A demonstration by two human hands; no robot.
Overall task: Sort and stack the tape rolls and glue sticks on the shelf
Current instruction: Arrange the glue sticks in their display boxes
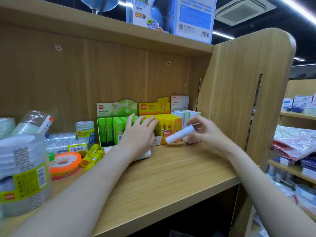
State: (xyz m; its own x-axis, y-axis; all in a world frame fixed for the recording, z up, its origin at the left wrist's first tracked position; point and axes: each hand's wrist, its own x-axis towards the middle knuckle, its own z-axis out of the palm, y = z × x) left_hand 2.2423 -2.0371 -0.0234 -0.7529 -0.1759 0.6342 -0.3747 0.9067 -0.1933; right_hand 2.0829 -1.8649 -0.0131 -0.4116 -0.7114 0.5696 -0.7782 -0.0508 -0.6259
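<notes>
Wooden shelf (171,168) holds "deli" glue boxes (160,124) at twelve o'clock; right hand (205,132) pinches blurred white glue stick (179,134), left hand (138,134) splayed.

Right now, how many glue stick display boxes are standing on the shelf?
3. The green box stands on the left, the yellow box in the middle and the pastel box on the right against the side panel. The hands hide parts of them.

The shelf (171,170) is matt, pale wood-grain board. At the near left, the tape rolls (22,175) are glossy clear plastic with paper labels. At the far side, the glue sticks (111,129) look like smooth, shiny plastic, standing in printed cardboard boxes (172,132).
</notes>
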